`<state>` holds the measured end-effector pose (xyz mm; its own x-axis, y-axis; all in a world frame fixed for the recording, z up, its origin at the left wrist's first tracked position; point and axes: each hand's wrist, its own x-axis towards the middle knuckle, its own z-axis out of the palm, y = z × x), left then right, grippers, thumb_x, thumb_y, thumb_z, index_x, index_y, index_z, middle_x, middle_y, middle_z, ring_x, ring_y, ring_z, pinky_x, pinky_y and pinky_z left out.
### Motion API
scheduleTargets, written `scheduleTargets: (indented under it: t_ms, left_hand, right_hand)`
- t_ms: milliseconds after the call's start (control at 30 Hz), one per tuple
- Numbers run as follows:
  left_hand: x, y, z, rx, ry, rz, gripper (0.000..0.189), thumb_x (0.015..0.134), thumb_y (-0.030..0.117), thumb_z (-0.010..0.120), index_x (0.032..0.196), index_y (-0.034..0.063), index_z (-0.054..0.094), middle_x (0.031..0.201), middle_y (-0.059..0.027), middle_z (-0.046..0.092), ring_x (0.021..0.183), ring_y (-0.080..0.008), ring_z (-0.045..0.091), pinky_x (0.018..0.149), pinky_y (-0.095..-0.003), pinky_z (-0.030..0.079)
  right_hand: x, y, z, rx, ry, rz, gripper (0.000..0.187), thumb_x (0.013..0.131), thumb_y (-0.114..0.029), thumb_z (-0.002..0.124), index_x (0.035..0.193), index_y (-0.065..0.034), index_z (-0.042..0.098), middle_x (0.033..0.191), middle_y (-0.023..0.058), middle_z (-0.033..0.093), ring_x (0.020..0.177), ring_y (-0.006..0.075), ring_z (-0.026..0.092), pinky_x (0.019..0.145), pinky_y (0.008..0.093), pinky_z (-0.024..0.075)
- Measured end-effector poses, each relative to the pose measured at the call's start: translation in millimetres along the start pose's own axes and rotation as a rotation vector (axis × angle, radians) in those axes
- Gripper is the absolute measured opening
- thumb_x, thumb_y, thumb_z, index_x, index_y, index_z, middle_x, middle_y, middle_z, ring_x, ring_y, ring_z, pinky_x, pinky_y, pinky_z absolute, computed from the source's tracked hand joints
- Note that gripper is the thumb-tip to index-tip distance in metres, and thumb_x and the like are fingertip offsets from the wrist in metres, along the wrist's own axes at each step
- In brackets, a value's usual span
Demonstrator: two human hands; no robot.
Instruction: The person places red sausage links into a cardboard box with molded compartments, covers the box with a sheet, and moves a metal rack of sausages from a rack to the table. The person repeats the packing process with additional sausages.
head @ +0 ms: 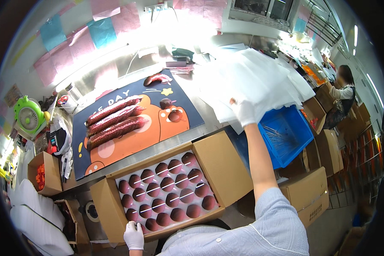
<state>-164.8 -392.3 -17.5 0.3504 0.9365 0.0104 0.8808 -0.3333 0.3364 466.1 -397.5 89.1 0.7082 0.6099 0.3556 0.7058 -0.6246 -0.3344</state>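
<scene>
My left hand (134, 237), in a white glove, is at the near left corner of an open cardboard box (238, 171). Its fingertips touch the corner lens; whether they grip it is unclear. Inside, rows of round reddish tinted lenses (167, 184) lie on a white sheet (147, 188). My right arm reaches forward, and my gloved right hand (244, 112) rests at the near edge of a pile of thin white sheets (240, 73). Glare hides whether its fingers pinch a sheet. The index fingertip is bare.
Long stacks of lenses (115, 120) and a few loose lenses (175, 116) lie on a dark cartoon mat (192, 110). A blue plastic bin (284, 137) stands right of my arm. A green fan (28, 115) is at left. Another person (342, 92) works at far right.
</scene>
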Motion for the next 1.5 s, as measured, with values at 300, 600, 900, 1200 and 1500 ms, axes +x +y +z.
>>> scheduleTargets:
  t_ms: [300,600,900,1200,1500]
  left_hand:
    - [30.9,61.5,-13.1,-0.859,-0.115,-0.018,0.032,0.089,0.013,0.069,0.116,-0.0036,0.065,0.101,-0.0098,0.07,0.091,-0.0144,0.066,0.083,-0.0298,0.053]
    - [95.5,36.2,27.7,-0.744,0.046,-0.163,0.065,0.086,0.006,0.067,0.146,0.0071,0.042,0.081,-0.0068,0.065,0.07,-0.0167,0.062,0.07,-0.0327,0.053]
    - [78.6,42.4,-24.0,0.026,0.047,0.206,0.07,0.087,0.022,0.065,0.15,0.0096,0.034,0.141,-0.0188,0.045,0.125,-0.0425,0.047,0.098,-0.0573,0.042]
    - [82.9,62.6,7.1,0.068,-0.176,0.42,0.069,0.085,0.051,0.063,0.144,0.019,0.047,0.154,-0.0169,0.033,0.142,-0.041,0.027,0.108,-0.0715,0.02]
    - [103.6,88.1,2.5,-0.051,-0.242,0.733,0.069,0.086,0.045,0.064,0.144,0.0137,0.046,0.153,-0.0215,0.031,0.142,-0.0433,0.027,0.112,-0.0653,0.019]
  right_hand:
    - [-221.7,-187.0,0.1,0.618,-1.235,-0.246,0.018,0.085,-0.02,0.068,0.093,-0.0038,0.067,0.082,0.013,0.068,0.074,0.022,0.066,0.074,0.0334,0.053]
    - [-273.8,-191.6,17.0,1.027,-0.948,0.23,0.046,0.094,-0.013,0.058,0.138,-0.0063,0.05,0.085,0.0043,0.068,0.056,0.0066,0.055,0.05,0.0214,0.045]
    - [-280.5,-114.4,60.6,0.659,-0.721,0.218,0.059,0.092,-0.013,0.061,0.145,-0.0017,0.039,0.078,0.0098,0.068,0.063,0.0168,0.062,0.064,0.0316,0.0508]
    - [-280.3,-120.2,53.9,0.389,-0.601,-0.138,0.048,0.09,-0.017,0.065,0.135,-0.0047,0.049,0.081,0.0124,0.067,0.074,0.0262,0.066,0.072,0.037,0.0518]
    - [-213.9,-207.2,53.7,0.831,-0.534,-0.123,0.019,0.099,-0.02,0.057,0.109,-0.0038,0.059,0.078,0.0115,0.068,0.072,0.0244,0.068,0.067,0.0327,0.0514]
